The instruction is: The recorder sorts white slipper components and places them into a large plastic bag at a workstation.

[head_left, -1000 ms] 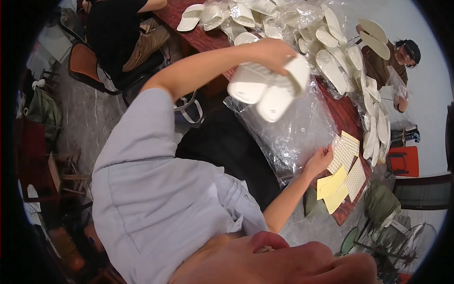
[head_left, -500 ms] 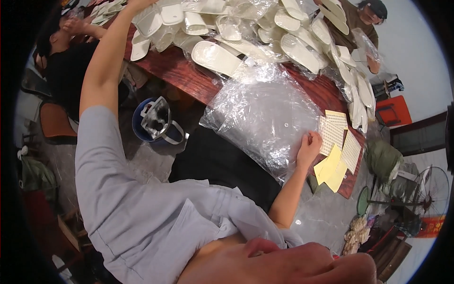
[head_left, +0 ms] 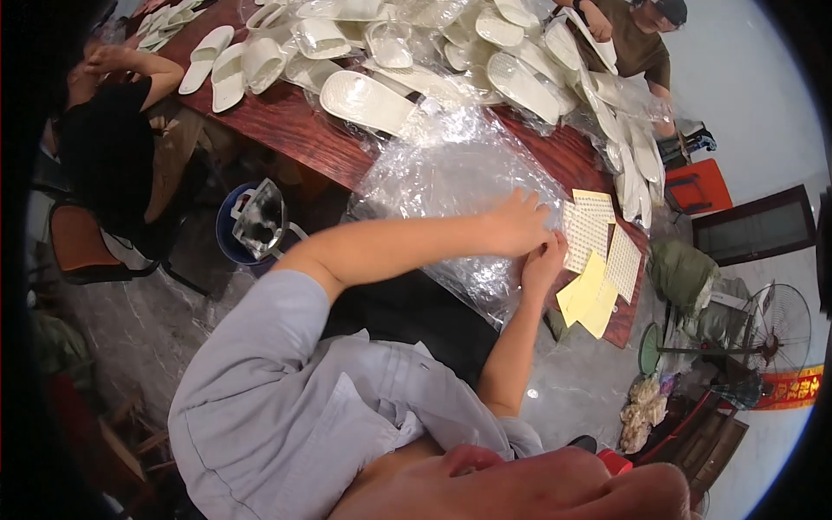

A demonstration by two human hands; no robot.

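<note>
My left hand (head_left: 517, 227) reaches across to the right above a pile of clear plastic bags (head_left: 407, 186), its fingers partly spread. Its fingertips meet those of my right hand (head_left: 542, 264), whose fingers are bent together in a pinch by the bags' right edge. Whatever lies in that pinch is too small to make out. Just beyond the hands are label sheets (head_left: 586, 236) with rows of small marks, and yellow papers (head_left: 589, 295) overlap them. A cream slipper (head_left: 368, 102) lies behind the bags, in front of a heap of similar slippers, many in clear bags.
The dark red wooden table (head_left: 295, 143) runs off to the far left. Below its edge stands a blue bucket (head_left: 230, 230). One co-worker (head_left: 104, 139) sits at the left; another (head_left: 637, 43) handles slippers at the far right. A standing fan (head_left: 771, 338) is at the right.
My left arm has swung back from the slipper heap at the far left to meet my right hand over the bags. The whole view has shifted slightly.
</note>
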